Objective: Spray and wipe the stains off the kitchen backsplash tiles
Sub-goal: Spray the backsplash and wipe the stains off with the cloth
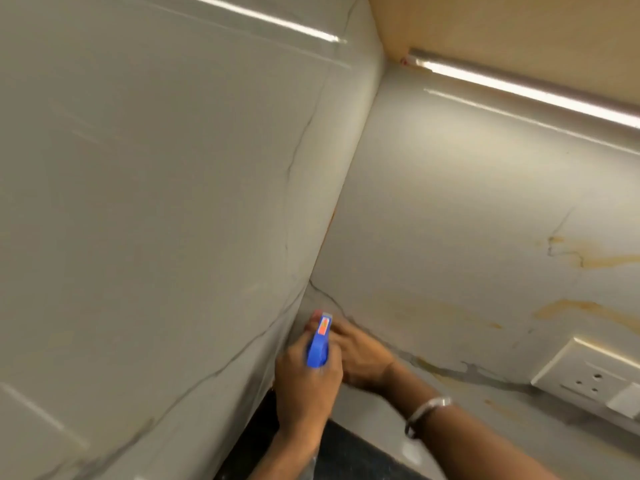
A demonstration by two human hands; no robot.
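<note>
Blue spray head (pixel 318 348), orange label; grey-veined tiles (pixel 450 209), yellow-brown stains (pixel 588 258).

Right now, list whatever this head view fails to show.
All in the head view.
Spray bottle: body hidden under the left hand; label blurred.
Right hand: fingertips hidden behind the bottle; whether it holds a cloth cannot be told.
Wall socket: cut off by the right edge.

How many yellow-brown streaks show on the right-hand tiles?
3 streaks: one upper right, one below it above the socket, one low beside the right hand. Fainter ones may be lost in blur or behind that hand.
</note>
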